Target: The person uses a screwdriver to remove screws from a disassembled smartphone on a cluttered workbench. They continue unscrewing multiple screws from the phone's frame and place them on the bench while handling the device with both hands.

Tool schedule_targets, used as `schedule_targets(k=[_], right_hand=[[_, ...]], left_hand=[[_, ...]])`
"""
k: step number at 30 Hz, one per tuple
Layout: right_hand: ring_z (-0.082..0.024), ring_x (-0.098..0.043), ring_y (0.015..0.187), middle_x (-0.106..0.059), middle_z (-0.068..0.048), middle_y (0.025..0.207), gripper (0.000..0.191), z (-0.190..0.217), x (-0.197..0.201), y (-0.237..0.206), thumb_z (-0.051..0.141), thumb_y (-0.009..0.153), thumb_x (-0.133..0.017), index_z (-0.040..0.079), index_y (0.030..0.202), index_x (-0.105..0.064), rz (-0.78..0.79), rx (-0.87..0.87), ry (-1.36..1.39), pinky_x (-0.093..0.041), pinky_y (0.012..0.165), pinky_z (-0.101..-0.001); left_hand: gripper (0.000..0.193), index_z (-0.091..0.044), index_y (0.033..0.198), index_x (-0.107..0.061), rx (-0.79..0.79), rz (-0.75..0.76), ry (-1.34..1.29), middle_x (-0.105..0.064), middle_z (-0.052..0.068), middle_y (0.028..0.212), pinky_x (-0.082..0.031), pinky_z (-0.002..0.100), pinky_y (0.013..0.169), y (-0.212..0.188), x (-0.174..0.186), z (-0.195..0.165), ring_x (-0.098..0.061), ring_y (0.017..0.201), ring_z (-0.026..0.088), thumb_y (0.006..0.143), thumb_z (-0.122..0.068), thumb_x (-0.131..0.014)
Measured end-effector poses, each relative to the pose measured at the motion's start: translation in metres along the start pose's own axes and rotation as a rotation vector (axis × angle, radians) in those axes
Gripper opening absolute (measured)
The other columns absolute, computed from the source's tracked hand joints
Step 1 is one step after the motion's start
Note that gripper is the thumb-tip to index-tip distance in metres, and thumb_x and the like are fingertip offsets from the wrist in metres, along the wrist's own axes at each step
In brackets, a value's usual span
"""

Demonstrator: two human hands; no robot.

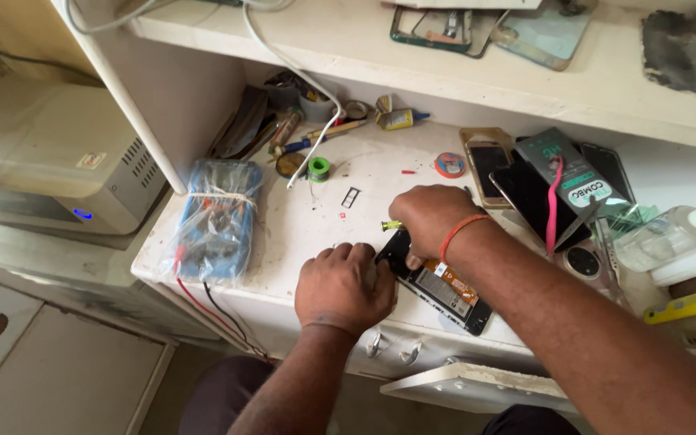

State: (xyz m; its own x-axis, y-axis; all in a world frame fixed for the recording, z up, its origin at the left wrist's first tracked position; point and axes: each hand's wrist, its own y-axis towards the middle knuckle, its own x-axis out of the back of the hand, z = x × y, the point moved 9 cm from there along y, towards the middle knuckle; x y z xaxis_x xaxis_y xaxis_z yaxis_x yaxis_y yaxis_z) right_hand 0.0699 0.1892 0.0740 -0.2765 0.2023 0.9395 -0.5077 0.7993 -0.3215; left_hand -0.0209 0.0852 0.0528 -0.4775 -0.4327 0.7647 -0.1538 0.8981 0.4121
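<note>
An opened black phone (445, 292) lies on the white workbench (308, 225) with its back off, showing the battery and orange parts. My left hand (345, 284) rests curled on the phone's left end, steadying it. My right hand (429, 217), with an orange band on the wrist, is closed around a small screwdriver with a yellow-green handle (391, 225), its tip down at the phone's upper end. A small card tray (350, 197) lies just beyond the hands.
A multimeter in a plastic bag (215, 219) lies at left with red and black leads hanging off the edge. Several phones (525, 189), a solder spool (319, 168), tools and a clear bottle (670, 238) crowd the back and right. A shelf (445, 56) overhangs.
</note>
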Motion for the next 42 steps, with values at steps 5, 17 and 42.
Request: schedule_targets(k=[5, 17, 42], right_hand=[[-0.033, -0.071, 0.095, -0.074, -0.012, 0.096, 0.053, -0.015, 0.003, -0.007, 0.037, 0.058, -0.097, 0.009, 0.095, -0.073, -0.040, 0.010, 0.090, -0.056, 0.081, -0.0459], [-0.029, -0.072, 0.099, -0.074, -0.014, 0.110, 0.051, -0.019, -0.026, -0.004, 0.030, 0.070, -0.090, 0.015, 0.116, -0.077, -0.025, 0.156, 0.264, -0.055, 0.085, -0.0395], [-0.028, -0.071, 0.069, -0.075, -0.016, 0.075, 0.045, -0.005, -0.018, 0.030, 0.038, 0.068, -0.094, -0.002, 0.077, -0.075, 0.242, 0.043, 0.181, -0.054, 0.068, -0.0409]], left_hand=[[0.025, -0.013, 0.075, -0.068, 0.000, 0.030, 0.029, -0.069, 0.010, 0.076, -0.050, 0.048, 0.070, 0.002, -0.001, -0.001, -0.067, 0.075, 0.034, 0.083, -0.036, -0.067], [0.024, -0.012, 0.072, -0.067, -0.017, -0.005, 0.040, -0.067, 0.010, 0.072, -0.051, 0.047, 0.067, 0.000, -0.002, -0.001, -0.067, 0.071, 0.033, 0.083, -0.033, -0.066], [0.022, -0.014, 0.067, -0.067, -0.050, -0.052, 0.029, -0.067, 0.009, 0.070, -0.051, 0.046, 0.065, 0.000, 0.002, -0.004, -0.067, 0.068, 0.032, 0.082, -0.030, -0.067]])
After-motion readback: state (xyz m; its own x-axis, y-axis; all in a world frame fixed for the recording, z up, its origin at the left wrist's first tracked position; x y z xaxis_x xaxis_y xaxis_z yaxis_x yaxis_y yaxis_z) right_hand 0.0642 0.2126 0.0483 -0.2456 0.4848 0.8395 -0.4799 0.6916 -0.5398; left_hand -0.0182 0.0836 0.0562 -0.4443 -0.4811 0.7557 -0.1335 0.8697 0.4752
